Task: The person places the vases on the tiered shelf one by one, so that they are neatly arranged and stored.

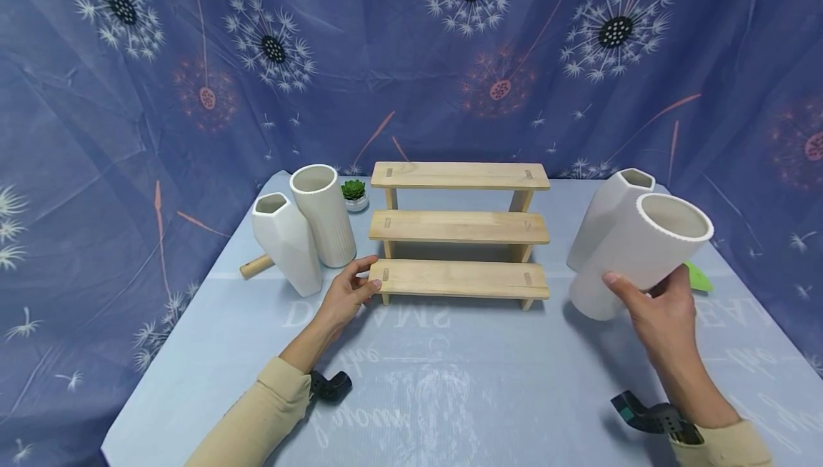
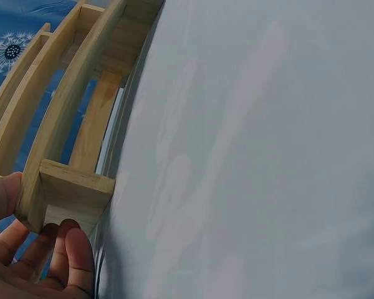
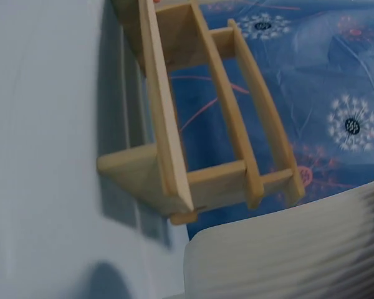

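A light wooden three-tier display shelf point(image 1: 459, 278) stands in the middle of the table. My left hand point(image 1: 348, 294) grips the left end of its lowest board, thumb on top and fingers below, as the left wrist view shows. On the right, my right hand point(image 1: 662, 310) holds a white ribbed cylindrical vase point(image 1: 620, 256) from its near side, tilted with the mouth to the upper right. The vase's ribbed wall point(image 3: 287, 249) fills the lower right of the right wrist view. Behind it, partly hidden, is a white faceted vase point(image 1: 594, 221).
Left of the shelf stand another faceted white vase point(image 1: 289, 242) and a ribbed white vase point(image 1: 324, 217). A small potted succulent point(image 1: 354, 196) is beside them. A wooden rod end point(image 1: 256, 267) and a green object point(image 1: 699, 278) show partly. Blue dandelion-print cloth point(image 1: 386, 60) hangs behind.
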Motion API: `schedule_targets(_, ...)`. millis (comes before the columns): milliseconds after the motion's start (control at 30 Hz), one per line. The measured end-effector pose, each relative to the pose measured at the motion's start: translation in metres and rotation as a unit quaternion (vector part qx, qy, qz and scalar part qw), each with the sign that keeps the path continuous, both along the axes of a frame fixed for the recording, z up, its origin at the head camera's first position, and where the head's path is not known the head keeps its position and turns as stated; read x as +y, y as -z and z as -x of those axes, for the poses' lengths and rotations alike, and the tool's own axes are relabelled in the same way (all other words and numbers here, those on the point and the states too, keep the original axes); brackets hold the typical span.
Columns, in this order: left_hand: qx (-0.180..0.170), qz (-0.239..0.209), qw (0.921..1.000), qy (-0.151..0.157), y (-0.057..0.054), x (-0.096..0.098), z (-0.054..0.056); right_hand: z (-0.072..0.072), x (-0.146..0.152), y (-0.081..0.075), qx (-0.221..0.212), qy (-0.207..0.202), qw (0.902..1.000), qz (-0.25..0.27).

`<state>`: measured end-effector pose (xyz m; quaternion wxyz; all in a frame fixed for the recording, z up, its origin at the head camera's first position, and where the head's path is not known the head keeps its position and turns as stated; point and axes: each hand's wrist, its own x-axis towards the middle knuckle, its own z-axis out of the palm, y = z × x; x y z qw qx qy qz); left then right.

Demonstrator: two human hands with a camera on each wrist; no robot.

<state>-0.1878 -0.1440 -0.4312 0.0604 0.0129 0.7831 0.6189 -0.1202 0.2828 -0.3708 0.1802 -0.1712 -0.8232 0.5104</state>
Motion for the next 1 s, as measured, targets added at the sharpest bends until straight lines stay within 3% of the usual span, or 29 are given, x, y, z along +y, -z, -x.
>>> schedule_targets(533, 0.000, 0.004, 1.0000, -0.001, 0.000, 0.000, 0.000, 0.004, -0.030, -0.016, 0.036, -0.065, 0.9968, 0.029)
schedule_targets(767, 0.004, 0.002, 1.0000, -0.002, 0.000, 0.000, 0.000, 0.010, -0.043, -0.016, 0.072, -0.114, 0.9890, 0.060)
schedule_targets(1000, 0.002, 0.004, 1.0000, -0.003, 0.001, 0.001, 0.000, 0.018, -0.054, -0.013, 0.079, -0.138, 0.9862, 0.047)
